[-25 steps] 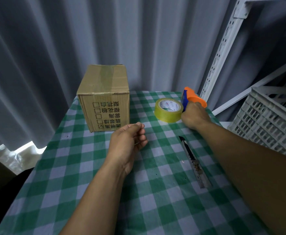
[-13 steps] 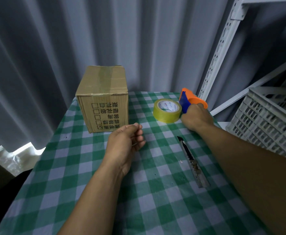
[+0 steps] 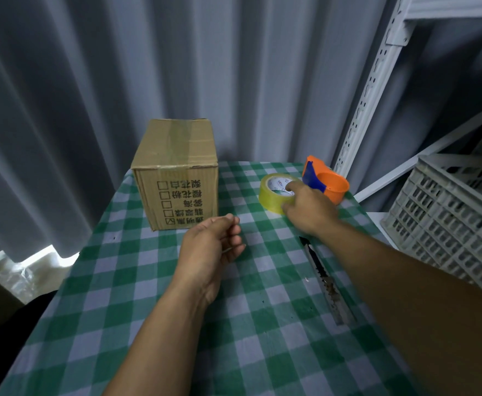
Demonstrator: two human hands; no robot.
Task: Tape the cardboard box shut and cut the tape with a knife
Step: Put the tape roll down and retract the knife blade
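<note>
Head view looks down on a tabletop [image 3: 154,324] covered in green-and-white checked cloth. At its far left stands a brown cardboard box [image 3: 177,172], upright, its top flaps closed with a strip of clear tape already running along the seam and printed characters on the near face. To the right of the box lies a roll of yellowish clear packing tape [image 3: 272,197], flat on the cloth, with an orange-and-blue plastic tape dispenser [image 3: 327,182] just behind it. The right hand [image 3: 309,210] rests on the roll's near edge, fingers [image 3: 292,185] reaching over the rim toward the core; its grip is loose around the roll, which still lies on the cloth. The left hand [image 3: 211,247] hovers near the box's front, fingers curled in a narrow, empty grip. A long, rust-speckled knife blade [image 3: 324,278] lies on the cloth beside the right forearm. A pale plastic lattice crate [image 3: 448,218] sits off to the right.
</note>
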